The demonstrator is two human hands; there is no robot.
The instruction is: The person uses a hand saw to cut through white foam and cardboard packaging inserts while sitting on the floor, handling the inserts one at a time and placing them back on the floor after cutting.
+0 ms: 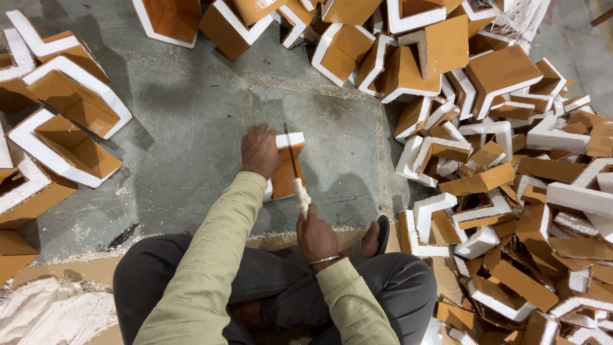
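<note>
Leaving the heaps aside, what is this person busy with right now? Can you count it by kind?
Hands at work: 2, the left hand and the right hand
White-and-brown corner piece, held by the left hand: 1
Knife with a wrapped handle, in the right hand: 1
Total: 4

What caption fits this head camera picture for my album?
Seated on the floor, left hand steadies a foam-and-cardboard corner piece while right hand works a thin blade.
</note>
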